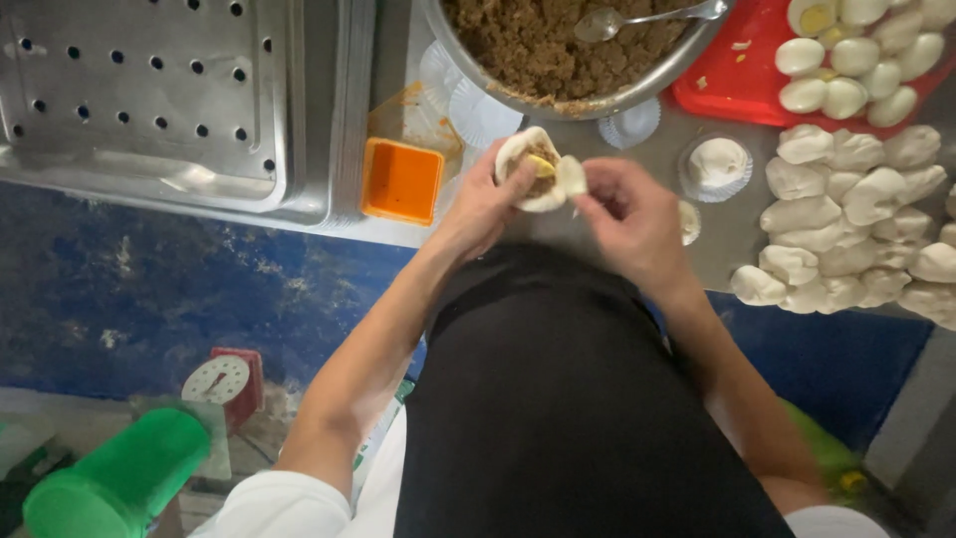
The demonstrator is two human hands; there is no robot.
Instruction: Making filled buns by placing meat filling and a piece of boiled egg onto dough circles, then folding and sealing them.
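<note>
The dough wrapper (533, 169) sits just above the centre of the frame, over the near edge of the steel worktop (727, 239). The left hand (488, 204) cups it from below and from the left, fingers curled around its rim, open face tilted up toward the camera. Brown filling and a yellow piece show inside the opening. The right hand (627, 214) pinches the wrapper's right edge between thumb and fingertips, clenched on a white dough flap. The wrapper is roughly round; no long axis can be told. At upper centre stands a metal bowl (637, 85) of brown minced filling with a spoon (617, 20) resting in it. A red tray (737, 85) of halved boiled eggs occupies the upper right. Below it, at right, lie white dough pieces (846, 219) in a heap. A small orange square container (401, 181) sits left of the hands. A perforated steel tray (149, 90) fills the upper left. A green cylinder (119, 478) lies at lower left
</note>
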